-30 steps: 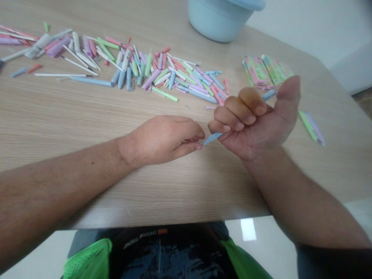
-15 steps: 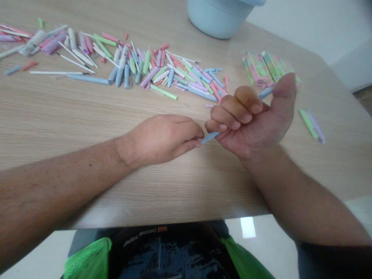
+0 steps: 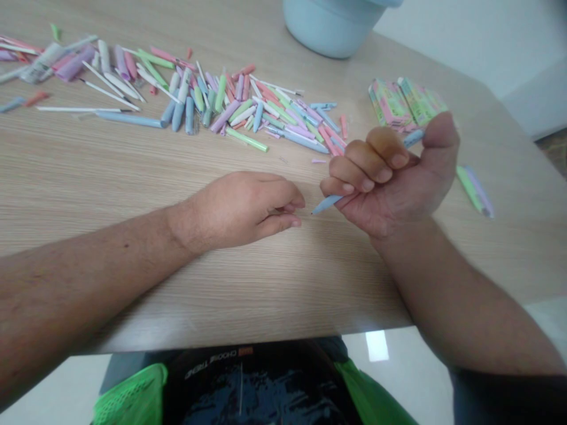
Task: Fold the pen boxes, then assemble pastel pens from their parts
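Note:
Fingers wrapped round a light blue pen (image 3: 326, 204), my right hand (image 3: 390, 177) is palm up above the table. The pen's pointed tip sticks out past the little finger toward the left, and its other end shows by the thumb. Just left of the tip is my left hand (image 3: 252, 209), thumb and fingertips slightly apart, with nothing visible between them and not touching the pen. Behind both hands lies a long pile of pastel pen parts (image 3: 239, 106), with thin white refills (image 3: 108, 94) at its left.
A light blue tub (image 3: 334, 26) stands at the back. Small printed packs (image 3: 394, 106) lie at the back right. Green and lilac pens (image 3: 475, 192) lie right of my right hand. The wooden table's (image 3: 248, 319) front edge is near my lap.
My left hand has let go of the pen's tip and its fingers have parted. My right hand has moved slightly right with the pen, so the tip now shows.

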`<state>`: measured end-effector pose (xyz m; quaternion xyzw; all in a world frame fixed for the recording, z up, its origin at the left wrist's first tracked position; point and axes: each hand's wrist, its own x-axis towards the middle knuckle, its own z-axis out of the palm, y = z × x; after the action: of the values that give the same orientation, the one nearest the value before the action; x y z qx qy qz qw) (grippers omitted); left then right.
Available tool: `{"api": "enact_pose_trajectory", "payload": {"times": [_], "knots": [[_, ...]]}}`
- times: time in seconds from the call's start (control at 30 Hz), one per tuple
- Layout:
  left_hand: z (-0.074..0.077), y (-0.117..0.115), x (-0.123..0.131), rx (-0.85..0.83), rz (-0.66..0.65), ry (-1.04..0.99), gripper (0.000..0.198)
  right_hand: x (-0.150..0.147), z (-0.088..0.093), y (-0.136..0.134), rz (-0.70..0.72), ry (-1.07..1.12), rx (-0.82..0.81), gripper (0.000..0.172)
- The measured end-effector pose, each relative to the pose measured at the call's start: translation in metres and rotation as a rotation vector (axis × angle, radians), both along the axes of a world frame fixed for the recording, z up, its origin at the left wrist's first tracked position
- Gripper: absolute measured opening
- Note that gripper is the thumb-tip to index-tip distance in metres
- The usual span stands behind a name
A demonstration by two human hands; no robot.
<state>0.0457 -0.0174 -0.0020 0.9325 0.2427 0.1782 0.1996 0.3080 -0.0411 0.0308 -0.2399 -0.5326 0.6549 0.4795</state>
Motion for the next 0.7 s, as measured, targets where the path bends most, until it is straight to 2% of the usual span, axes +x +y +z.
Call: {"api": "enact_pose_trajectory", "payload": {"times": [0.13,0.3,0.7], "knots": [[-0.001,0.001,-0.001,-0.006,-0.021,-0.028,0.02,-0.005,0.003,-0.002,-0.096,-0.068,-0.017,0.072],[-0.002,0.001,-0.002,0.0,-0.039,-0.061,0.022,-0.007,0.0,-0.001,-0.015,-0.204,-0.006,0.072],[-0.002,0.002,-0.003,-0.064,0.028,-0.077,0.026,-0.015,-0.015,0.004,-0.094,0.1,-0.066,0.078]]}}
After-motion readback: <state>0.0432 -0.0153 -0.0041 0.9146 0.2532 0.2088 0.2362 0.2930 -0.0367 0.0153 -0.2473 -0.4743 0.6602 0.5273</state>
